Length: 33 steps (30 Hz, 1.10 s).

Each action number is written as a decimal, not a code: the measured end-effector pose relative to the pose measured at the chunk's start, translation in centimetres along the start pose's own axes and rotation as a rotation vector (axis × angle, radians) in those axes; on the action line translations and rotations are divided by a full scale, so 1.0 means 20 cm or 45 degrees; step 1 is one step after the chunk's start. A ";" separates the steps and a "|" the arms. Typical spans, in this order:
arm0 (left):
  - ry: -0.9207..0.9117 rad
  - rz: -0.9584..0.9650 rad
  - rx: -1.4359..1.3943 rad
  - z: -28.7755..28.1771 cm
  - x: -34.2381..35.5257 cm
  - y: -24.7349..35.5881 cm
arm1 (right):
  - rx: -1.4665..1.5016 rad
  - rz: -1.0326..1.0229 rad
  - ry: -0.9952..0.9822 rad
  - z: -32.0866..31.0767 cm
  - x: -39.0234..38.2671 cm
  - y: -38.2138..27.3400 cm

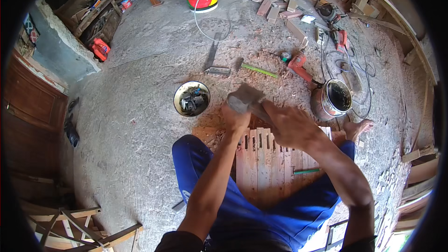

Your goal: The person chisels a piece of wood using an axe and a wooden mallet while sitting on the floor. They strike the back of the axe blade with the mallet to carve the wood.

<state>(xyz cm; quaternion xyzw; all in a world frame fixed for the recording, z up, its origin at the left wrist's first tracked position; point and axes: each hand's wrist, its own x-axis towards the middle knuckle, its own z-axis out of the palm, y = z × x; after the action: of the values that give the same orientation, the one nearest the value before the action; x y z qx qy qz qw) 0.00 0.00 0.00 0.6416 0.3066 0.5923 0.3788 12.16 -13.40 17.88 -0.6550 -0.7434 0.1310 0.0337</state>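
A person sits on the rough grey floor [135,144] with both knees bent out, wearing blue pants [233,212]. The right hand [298,128] is closed around the handle of a mallet [243,99], which has a blurry grey head like a block. The mallet is up in front of the person, just past the far ends of some wood strips [273,177]. The left hand [237,119] is right by the mallet's head, on its near side. Its fingers are hidden, so one cannot tell if it is gripping anything. The wood strips lie side by side between the legs, with dark slots cut near their far ends. A thin green stick [306,171] lies across them. To the left of the hands is a small round tub [176,101] with metal bits in it. Past the hands, on the floor, lie a metal square [218,70], a tool with a bright green handle [260,70] and a red power tool [301,68]. A bucket [322,105], dark inside, stands to the right, near a bare foot [358,129]. Reddish wood dust is spread around the tools. Farther back are a big colorful bucket [207,4] and a messy heap of wood pieces [275,11].
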 end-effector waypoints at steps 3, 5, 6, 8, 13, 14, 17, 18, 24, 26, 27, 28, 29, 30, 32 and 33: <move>-0.141 -0.283 0.054 0.00 -0.18 -0.11 | 0.337 -0.089 0.089 0.01 -0.16 0.01; -0.184 -0.683 -0.017 0.02 0.05 -0.38 | 0.415 -0.150 0.236 -0.06 -0.04 0.04; -0.184 -0.812 0.019 0.00 0.14 -0.47 | 0.515 0.072 0.064 -0.17 0.06 -0.01; -0.179 -0.771 0.223 0.03 0.15 -0.46 | 0.406 0.053 0.218 -0.16 0.19 0.04; -0.012 -0.260 0.221 0.02 0.05 0.08 | 0.218 0.177 -0.245 0.02 0.22 0.10; 0.030 -0.148 0.183 0.04 0.06 0.14 | 0.309 0.162 -0.253 0.00 0.15 0.11; -0.290 -0.045 0.783 0.04 0.16 -0.18 | 0.701 0.284 0.012 0.11 -0.02 0.09; -0.500 -0.228 0.950 -0.04 0.23 -0.50 | 0.829 0.256 0.081 0.14 -0.03 0.06; -0.121 -0.910 0.313 0.07 0.13 -0.03 | 1.090 0.717 0.189 0.68 -0.31 0.06; -0.085 -0.912 0.283 0.03 0.10 0.07 | 1.209 0.792 0.161 0.82 -0.46 0.02; -0.112 -0.862 0.319 0.03 0.12 0.06 | 1.273 0.806 0.167 0.86 -0.52 0.00; -0.132 -0.818 0.345 0.03 0.14 0.03 | 1.325 0.821 0.166 0.90 -0.59 -0.02; -0.185 -1.043 0.241 0.03 0.20 -0.11 | 1.391 0.883 0.153 1.00 -0.65 -0.02; -0.221 -1.272 0.160 0.01 0.26 -0.26 | 1.418 0.821 0.198 1.06 -0.69 -0.05; -0.171 -1.196 0.008 0.02 0.22 -0.40 | 1.565 0.861 0.168 1.03 -0.67 -0.06; -0.200 -1.129 -0.025 0.08 0.28 -0.39 | 1.660 0.939 0.125 0.93 -0.61 -0.01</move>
<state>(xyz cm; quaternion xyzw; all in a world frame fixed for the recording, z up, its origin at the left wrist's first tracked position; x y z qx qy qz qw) 2.64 8.71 -3.71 0.4876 0.5166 0.3252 0.6242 9.51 -28.14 1.49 -0.7140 -0.2451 0.5182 0.4021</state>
